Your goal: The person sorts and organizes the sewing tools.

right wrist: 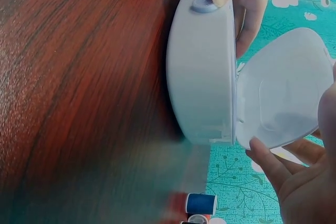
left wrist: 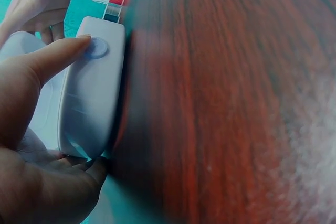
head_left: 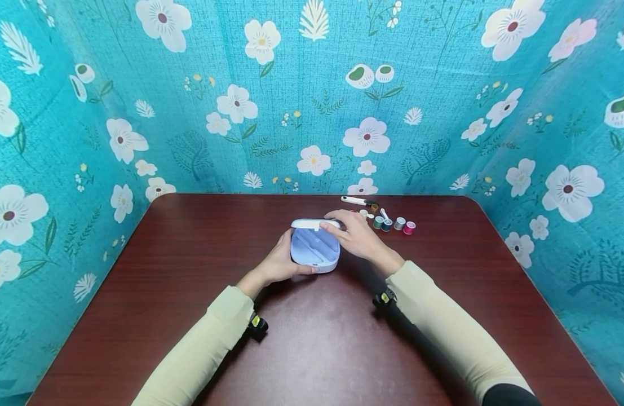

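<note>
A pale lavender-blue box, its inside split by dividers, sits on the table with its hinged lid raised. My left hand grips the box from the left, fingers round its side. In the left wrist view the thumb's tip rests at the round button on the front wall. My right hand holds the lid near its right corner, with a fingertip on the edge and other fingers behind in the right wrist view.
Behind the right hand lie several thread spools, among them a green spool, a grey spool and a pink spool. A white-and-black slim tool lies near the back edge. A flowered turquoise curtain hangs behind the brown table.
</note>
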A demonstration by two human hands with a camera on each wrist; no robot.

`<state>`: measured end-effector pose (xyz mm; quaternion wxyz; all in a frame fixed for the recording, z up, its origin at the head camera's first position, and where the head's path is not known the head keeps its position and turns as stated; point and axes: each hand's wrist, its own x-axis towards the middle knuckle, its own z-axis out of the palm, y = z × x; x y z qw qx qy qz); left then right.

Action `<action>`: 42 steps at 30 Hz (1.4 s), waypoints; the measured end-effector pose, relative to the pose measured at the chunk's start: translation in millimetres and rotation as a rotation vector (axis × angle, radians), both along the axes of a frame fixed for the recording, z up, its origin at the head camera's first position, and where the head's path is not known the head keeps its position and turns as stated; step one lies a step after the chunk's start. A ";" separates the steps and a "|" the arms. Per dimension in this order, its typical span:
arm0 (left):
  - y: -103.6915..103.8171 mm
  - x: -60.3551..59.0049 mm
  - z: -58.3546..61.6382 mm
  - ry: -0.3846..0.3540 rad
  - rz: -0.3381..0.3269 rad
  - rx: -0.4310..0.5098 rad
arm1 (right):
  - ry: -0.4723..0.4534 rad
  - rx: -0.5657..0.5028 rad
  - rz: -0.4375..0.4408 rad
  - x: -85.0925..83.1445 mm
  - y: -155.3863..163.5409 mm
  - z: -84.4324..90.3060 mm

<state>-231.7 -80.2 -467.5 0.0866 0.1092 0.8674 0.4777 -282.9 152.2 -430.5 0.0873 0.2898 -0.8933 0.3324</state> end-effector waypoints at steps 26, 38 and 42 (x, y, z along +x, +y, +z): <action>2.3 0.7 0.6 0.006 0.014 -0.028 | -0.099 0.065 0.057 -2.0 9.7 4.8; 3.1 -0.8 -3.6 0.032 0.021 -0.022 | -0.004 0.078 0.099 -6.3 12.5 4.2; 3.1 -0.2 -3.2 0.028 0.023 -0.028 | 0.002 0.074 0.091 -7.6 12.7 4.0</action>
